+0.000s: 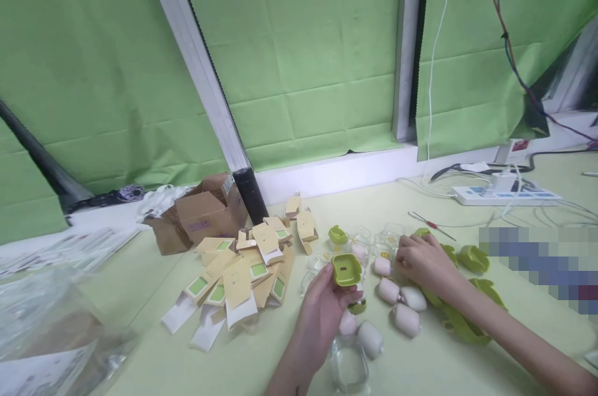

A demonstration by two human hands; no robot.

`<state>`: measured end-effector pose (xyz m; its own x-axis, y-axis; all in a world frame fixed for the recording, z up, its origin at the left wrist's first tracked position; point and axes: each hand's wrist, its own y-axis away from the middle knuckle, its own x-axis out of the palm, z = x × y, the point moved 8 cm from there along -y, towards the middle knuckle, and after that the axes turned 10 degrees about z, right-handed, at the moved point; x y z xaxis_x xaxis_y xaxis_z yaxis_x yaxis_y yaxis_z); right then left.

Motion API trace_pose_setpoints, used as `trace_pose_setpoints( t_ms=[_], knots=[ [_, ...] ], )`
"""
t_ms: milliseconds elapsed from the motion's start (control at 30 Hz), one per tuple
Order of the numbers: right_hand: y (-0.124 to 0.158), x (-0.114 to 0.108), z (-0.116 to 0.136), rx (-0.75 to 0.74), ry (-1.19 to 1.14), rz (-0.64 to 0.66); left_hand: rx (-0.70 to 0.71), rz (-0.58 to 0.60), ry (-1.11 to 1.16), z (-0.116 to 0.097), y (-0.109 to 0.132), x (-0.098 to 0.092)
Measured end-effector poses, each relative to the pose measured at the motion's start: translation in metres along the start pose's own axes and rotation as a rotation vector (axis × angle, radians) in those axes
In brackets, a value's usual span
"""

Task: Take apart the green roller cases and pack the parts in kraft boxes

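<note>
My left hand (322,312) is closed around a small green square part (346,269), held up over the table. My right hand (423,261) rests knuckles-up among clear plastic shells (390,235) and green parts (473,257); its fingers are curled, and what they hold is hidden. Several pale pink capsule-shaped pieces (405,315) lie between and below the two hands. A clear square shell (349,365) lies under my left wrist.
A heap of tan cards with green squares (243,274) lies to the left, behind it an open cardboard box (203,212) and a black cylinder (250,195). A power strip (504,197) with cables and a thin red-handled tool (432,225) lie far right. Plastic bags (51,327) fill the near left.
</note>
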<state>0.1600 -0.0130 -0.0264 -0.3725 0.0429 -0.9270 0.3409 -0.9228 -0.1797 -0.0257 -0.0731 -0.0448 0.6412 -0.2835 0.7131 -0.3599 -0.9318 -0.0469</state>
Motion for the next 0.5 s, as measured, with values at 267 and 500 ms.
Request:
trace_pose_setpoints(
  t_ms=[267,500],
  knots=[
    [0.017,-0.013,0.014,0.028,-0.992,0.061,-0.017,-0.027,-0.070,0.008,0.005,0.008],
    [0.036,-0.016,0.057,-0.178,-0.753,-0.025,-0.072,-0.026,-0.116,0.021,0.006,0.009]
  ],
)
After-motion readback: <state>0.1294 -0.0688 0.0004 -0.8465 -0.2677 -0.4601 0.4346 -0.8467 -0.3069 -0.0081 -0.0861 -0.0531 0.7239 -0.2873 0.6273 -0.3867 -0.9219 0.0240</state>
